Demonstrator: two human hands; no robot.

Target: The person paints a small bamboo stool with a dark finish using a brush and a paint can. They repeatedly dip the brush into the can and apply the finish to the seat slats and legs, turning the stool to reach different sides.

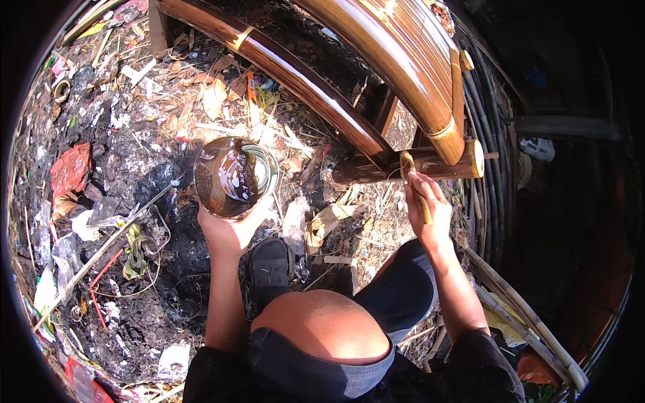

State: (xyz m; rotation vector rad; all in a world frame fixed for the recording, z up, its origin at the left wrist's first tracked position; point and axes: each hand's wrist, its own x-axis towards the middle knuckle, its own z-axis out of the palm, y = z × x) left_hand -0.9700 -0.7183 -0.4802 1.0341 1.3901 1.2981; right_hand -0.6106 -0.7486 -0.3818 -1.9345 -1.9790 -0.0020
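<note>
My left hand point(232, 228) grips a round open container point(236, 178) of glossy dark brown liquid, probably varnish, low over the littered ground. With closed fingers my right hand point(430, 208) holds a paintbrush point(422, 201) by its yellowish-brown handle. The brush's upper end meets or overlaps the thick bamboo crosspiece point(430, 161) of a bamboo bench point(369, 47); its bristles are hard to make out. Shiny brown slats and rails of the bench curve away to the upper left and top, with the lower rail point(309, 87) running toward the crosspiece.
Dry leaves, ash and plastic scraps cover the ground, with a red crumpled wrapper point(70, 166) at the left. A thin stick point(107, 248) lies there too. Bamboo poles point(531, 322) lie at the lower right, beside a dark area. My sandalled foot point(271, 263) is below the container.
</note>
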